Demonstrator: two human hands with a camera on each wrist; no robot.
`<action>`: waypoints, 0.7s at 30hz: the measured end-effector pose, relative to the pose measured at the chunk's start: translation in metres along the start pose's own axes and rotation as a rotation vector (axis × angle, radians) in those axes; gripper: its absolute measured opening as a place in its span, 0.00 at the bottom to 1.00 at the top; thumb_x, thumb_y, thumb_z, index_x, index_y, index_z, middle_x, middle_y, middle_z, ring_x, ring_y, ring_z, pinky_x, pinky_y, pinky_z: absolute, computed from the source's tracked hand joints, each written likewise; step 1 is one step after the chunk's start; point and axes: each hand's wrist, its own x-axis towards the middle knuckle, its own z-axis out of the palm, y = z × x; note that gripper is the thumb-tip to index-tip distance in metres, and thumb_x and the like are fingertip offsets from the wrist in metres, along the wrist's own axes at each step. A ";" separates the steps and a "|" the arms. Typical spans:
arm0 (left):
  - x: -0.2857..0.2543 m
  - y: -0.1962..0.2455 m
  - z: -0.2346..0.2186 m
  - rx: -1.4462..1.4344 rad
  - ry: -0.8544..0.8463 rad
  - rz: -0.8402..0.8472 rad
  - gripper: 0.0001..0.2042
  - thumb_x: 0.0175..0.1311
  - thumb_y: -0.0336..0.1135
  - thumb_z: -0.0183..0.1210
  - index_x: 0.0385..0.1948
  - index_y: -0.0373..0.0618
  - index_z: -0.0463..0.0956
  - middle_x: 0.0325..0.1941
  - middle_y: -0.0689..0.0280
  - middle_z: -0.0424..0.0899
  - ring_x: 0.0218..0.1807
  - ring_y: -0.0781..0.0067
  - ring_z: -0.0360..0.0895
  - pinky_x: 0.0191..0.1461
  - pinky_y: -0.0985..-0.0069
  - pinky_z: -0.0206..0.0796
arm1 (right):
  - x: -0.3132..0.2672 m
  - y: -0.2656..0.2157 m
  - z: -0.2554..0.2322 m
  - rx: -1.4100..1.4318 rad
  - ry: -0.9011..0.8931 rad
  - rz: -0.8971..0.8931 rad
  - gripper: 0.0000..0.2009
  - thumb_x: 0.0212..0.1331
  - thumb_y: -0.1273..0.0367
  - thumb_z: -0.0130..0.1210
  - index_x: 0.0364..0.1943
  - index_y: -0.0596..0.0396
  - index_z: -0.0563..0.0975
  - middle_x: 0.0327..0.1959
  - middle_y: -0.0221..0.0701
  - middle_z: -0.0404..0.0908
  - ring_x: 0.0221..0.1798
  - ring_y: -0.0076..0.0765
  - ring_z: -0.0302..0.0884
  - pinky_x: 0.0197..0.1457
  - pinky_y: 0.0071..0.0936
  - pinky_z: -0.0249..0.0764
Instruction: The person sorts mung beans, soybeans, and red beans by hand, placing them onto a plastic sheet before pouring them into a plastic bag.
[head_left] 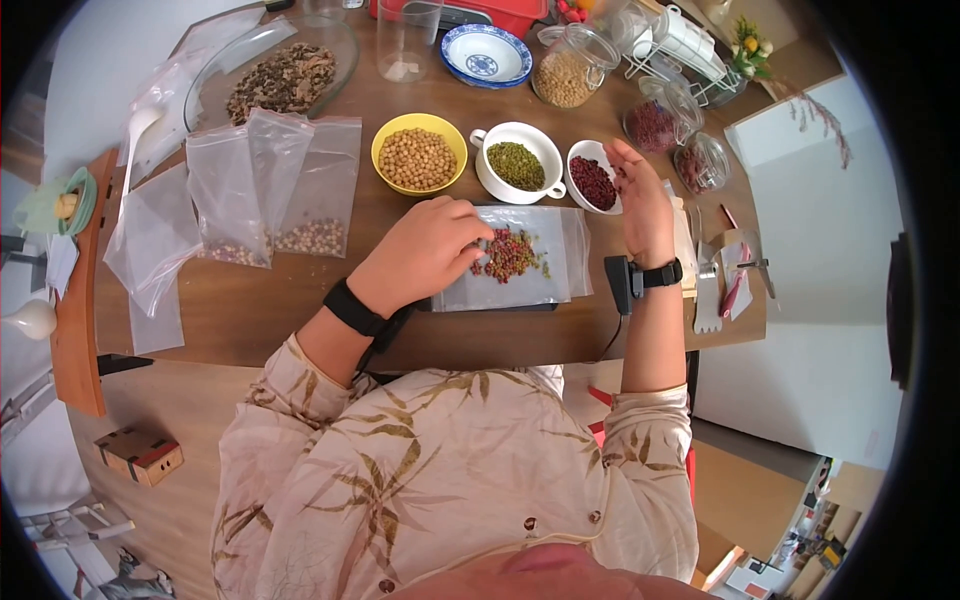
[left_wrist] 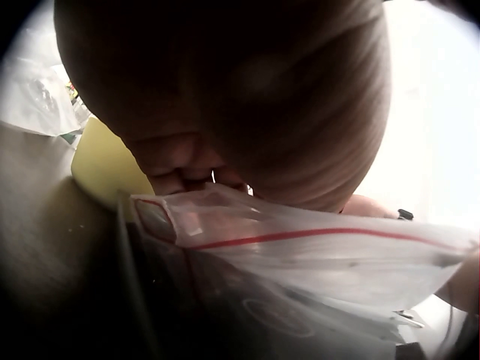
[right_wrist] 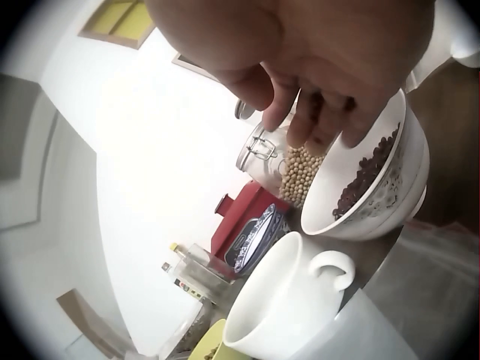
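My left hand (head_left: 425,250) is at the left end of a clear zip bag (head_left: 460,290), its curled fingers pinching the bag's edge. In the left wrist view the bag's red zip line (left_wrist: 300,235) runs below the fingers. Mixed red and green beans (head_left: 510,255) show in the bag. My right hand (head_left: 645,200) is at the right rim of a white bowl (right_wrist: 409,176) of dark red beans (head_left: 592,184). Its fingers are loosely bent above the bowl in the right wrist view, with no bean plainly visible in them.
A yellow bowl (head_left: 376,160) of chickpeas and a white two-handled bowl (head_left: 485,185) of green beans stand beyond the bag. Filled zip bags (head_left: 230,165) lie left. Glass jars (head_left: 570,75), blue-patterned bowls (head_left: 486,54) and a glass dish (head_left: 345,60) stand farther back.
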 end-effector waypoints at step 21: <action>0.001 0.003 0.002 0.043 -0.014 -0.010 0.12 0.65 0.29 0.71 0.50 0.45 0.87 0.50 0.60 0.86 0.55 0.50 0.82 0.61 0.56 0.74 | -0.139 0.017 0.071 -0.887 -0.076 -0.213 0.07 0.68 0.73 0.70 0.46 0.58 0.89 0.39 0.37 0.85 0.34 0.39 0.81 0.40 0.36 0.78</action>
